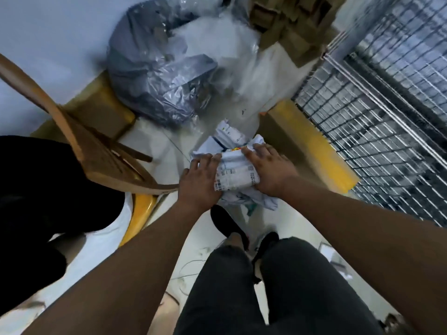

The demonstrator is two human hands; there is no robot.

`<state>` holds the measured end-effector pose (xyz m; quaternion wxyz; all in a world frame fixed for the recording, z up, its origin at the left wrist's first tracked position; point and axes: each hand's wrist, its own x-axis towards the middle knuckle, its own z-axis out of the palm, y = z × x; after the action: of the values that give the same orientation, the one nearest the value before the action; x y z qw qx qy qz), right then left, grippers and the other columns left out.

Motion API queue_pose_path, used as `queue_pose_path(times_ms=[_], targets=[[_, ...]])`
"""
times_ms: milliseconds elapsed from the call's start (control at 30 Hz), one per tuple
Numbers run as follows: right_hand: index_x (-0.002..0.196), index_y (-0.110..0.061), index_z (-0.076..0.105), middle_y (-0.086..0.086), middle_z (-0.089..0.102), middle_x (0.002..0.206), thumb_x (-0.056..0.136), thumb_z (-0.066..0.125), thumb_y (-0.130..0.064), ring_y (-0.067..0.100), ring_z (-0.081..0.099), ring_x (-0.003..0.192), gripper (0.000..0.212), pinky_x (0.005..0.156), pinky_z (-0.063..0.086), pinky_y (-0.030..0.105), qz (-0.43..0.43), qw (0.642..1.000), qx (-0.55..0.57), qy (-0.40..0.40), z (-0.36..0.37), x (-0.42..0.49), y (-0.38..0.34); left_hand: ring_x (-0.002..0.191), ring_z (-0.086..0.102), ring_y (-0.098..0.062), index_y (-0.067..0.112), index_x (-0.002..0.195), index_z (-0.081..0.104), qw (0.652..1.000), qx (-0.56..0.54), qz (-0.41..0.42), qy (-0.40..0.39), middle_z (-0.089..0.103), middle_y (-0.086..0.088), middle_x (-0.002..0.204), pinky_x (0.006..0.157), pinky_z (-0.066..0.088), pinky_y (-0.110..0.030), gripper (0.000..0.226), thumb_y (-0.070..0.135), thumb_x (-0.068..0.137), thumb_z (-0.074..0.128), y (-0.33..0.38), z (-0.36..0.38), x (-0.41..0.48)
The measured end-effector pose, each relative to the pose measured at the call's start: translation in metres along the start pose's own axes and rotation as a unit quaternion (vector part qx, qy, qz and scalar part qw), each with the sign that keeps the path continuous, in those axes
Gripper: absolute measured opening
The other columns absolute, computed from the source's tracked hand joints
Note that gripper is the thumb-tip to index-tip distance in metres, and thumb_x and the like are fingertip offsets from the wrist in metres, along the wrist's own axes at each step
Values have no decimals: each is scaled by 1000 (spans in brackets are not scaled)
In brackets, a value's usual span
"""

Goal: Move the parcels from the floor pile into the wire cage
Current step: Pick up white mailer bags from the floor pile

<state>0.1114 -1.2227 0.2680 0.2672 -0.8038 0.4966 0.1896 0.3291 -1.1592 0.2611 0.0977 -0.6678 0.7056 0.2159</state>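
Parcel: crumpled white plastic mailer bundle with barcode labels, above floor pile.
Left hand: fingers grasping bundle's left side.
Right hand: fingers grasping its right side.
Cage: grey wire mesh cage, right.

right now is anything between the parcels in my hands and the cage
Nothing visible. Left hand and right hand hold the white parcels above the floor. The cage is on the right, beyond a yellow curb on the floor.
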Motion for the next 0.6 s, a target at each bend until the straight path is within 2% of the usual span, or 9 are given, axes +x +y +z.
queue_pose_path(times_ms=[167,267,333,433,600], targets=[[162,-33,3,4,8,168,87,73,-42,28,7,155,104,118,28,48,-29,999,-37,-17,23,95,14,138,38,-32,24,159,29,998,-25,-55,7,37,-5,156,97,47,-49,98,45,75,74,-27,44,60],[162,-33,3,5,7,167,87,73,-36,32,8,154,103,114,34,51,-51,997,-47,-44,48,160,29,137,38,-32,25,158,28,994,-45,-99,2,37,-3,155,94,49,-48,100,40,71,75,-38,85,103],[161,-35,4,4,6,167,88,71,-30,39,16,151,100,110,40,52,-65,995,-44,-57,68,207,41,138,37,-32,26,158,27,990,-62,-130,7,36,-3,155,92,50,-48,102,36,69,75,-47,118,135],[161,-34,5,5,6,167,90,68,-24,42,36,137,96,101,48,51,-94,993,-44,-56,105,281,58,144,31,-34,21,160,26,981,-84,-172,25,34,-8,158,98,48,-50,104,35,70,77,-64,176,188],[162,-34,7,6,6,168,90,64,-17,40,33,139,93,99,47,53,-120,990,-54,-48,182,383,81,149,24,-33,21,160,22,966,-100,-237,40,30,-7,160,102,45,-49,103,33,73,77,-88,279,260]])
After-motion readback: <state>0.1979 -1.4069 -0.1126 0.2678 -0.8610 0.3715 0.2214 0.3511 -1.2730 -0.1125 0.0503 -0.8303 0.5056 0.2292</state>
